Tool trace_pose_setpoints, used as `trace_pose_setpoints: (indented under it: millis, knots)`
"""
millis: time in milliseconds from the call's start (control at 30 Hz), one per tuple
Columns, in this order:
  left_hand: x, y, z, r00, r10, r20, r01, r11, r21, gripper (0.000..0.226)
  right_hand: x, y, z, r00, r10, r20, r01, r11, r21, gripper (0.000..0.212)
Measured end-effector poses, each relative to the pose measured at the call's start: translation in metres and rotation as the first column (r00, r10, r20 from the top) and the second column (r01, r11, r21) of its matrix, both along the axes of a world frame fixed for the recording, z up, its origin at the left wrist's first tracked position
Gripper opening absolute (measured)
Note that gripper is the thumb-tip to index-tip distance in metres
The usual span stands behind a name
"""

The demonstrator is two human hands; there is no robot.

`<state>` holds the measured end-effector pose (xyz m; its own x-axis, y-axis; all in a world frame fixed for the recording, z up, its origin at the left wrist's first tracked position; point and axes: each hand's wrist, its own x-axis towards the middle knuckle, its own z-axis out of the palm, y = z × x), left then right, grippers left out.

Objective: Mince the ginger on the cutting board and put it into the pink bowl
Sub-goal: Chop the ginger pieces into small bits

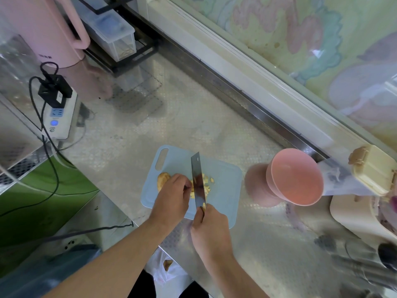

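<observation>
A light blue cutting board (pixel 223 190) lies on the steel counter. On it sits a whole piece of ginger (pixel 162 179) at the left and several cut ginger bits (pixel 206 183) in the middle. My right hand (pixel 209 229) grips the handle of a cleaver (pixel 198 179), whose blade stands edge-down among the cut pieces. My left hand (pixel 171 198) rests on the board with curled fingertips holding the ginger against the blade's left face. The pink bowl (pixel 296 177) stands to the right of the board, with nothing visible inside.
A power strip (pixel 61 117) with black plugs and cables lies at the left. A pink kettle (pixel 49 29) and a clear container on a black rack (pixel 113 37) stand at the back. A cream tray (pixel 354 218) sits at the right, a white plastic bag (pixel 165 269) below the counter edge.
</observation>
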<state>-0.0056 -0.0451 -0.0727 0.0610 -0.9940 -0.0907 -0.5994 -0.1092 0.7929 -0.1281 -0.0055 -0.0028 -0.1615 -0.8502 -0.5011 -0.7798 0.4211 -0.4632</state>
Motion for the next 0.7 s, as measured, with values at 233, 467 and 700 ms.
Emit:
trace_pose_setpoints:
  millis: [233,467,700]
  knots:
    - [-0.0008,0.0006,0.0002,1.0,0.007,0.005,-0.007,1.0,0.013,0.01,0.0005,-0.0006,-0.0028,0.999,0.015,-0.032,-0.014,0.999,0.031,0.03]
    - [0.0,0.001,-0.0006,1.0,-0.002,0.019,0.002,1.0,0.013,0.011,0.0029,-0.0019,-0.0058,0.999,0.024,-0.048,-0.022,0.999,0.042,0.027]
    - [-0.0008,0.0022,0.0016,1.0,-0.004,0.023,0.004,1.0,0.004,0.009,-0.0046,0.0017,-0.0021,1.0,-0.017,0.004,0.017,1.0,-0.008,0.034]
